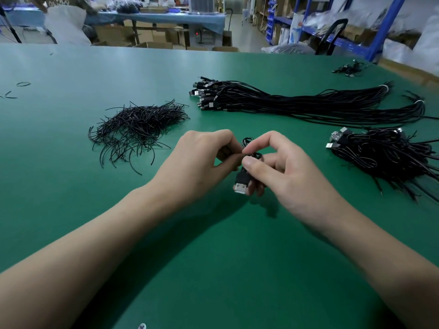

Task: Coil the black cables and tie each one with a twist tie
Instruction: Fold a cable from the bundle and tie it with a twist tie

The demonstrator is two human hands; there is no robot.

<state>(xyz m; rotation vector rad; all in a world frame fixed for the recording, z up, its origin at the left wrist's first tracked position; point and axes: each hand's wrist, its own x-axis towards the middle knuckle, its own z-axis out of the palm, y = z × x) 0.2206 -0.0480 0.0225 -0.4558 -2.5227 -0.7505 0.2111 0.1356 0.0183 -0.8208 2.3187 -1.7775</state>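
A coiled black cable [242, 177] with a silver USB plug at its near end sits between my two hands above the green table [71, 143]. My left hand [202, 162] pinches the coil from the left. From the right, my right hand [280, 169] pinches it with thumb and forefinger, where a small black loop, seemingly a twist tie [247, 140], sticks up. Most of the coil is hidden by my fingers. A loose pile of black twist ties [137, 129] lies to the left.
A long bundle of straight black cables [297, 103] stretches across the far right. A heap of coiled cables [389, 157] lies at the right edge. A few more cables [349, 67] lie at the far corner. Shelves, boxes and another table stand beyond.
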